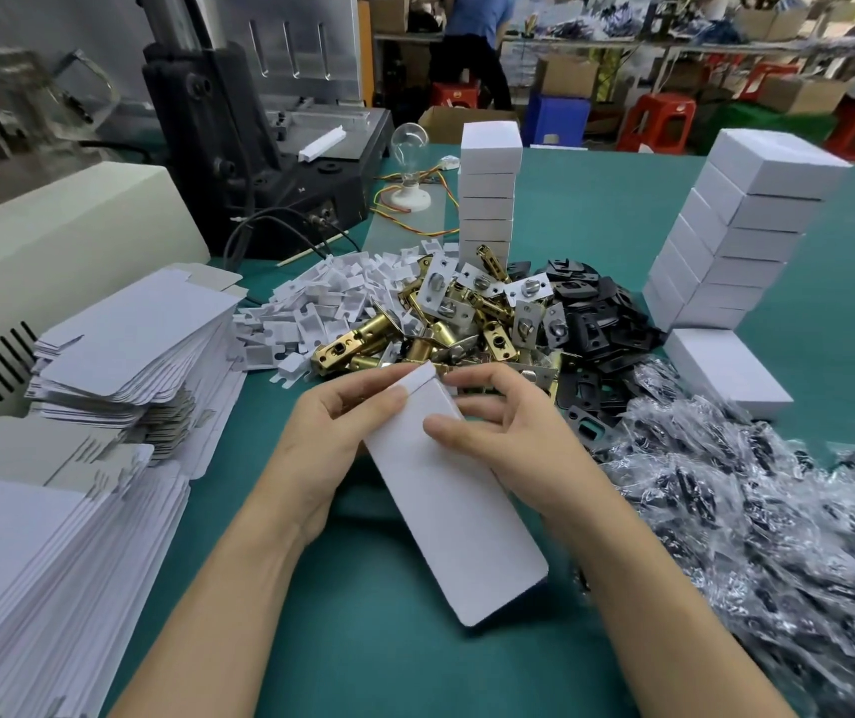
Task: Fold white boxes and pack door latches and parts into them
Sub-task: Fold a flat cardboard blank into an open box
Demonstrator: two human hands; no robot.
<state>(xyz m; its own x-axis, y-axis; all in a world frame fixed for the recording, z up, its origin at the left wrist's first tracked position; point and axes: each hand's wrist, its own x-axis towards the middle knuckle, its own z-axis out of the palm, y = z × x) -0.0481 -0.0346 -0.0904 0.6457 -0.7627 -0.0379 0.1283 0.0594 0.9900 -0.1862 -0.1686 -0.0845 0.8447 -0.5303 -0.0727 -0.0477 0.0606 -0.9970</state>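
Bench [363, 640]: green-topped and crowded; flat blanks [130, 344] are stacked at the left, and brass latches [441, 323] are heaped at far centre.
White box [456, 510]: held above the near centre, with its far flap [417, 380] half raised.
Left grip [332, 443]: curled round the box's far left edge.
Right grip [508, 437]: closed on the box, with the thumb pressed on the top face.
Risk, flap: a crease or a missed tuck is likely if it is pushed askew.
Risk, near end: it appears untucked, so a latch could be lost through it.
Risk, box stack [747, 230]: leaning at the far right, it could be toppled by a reaching arm.
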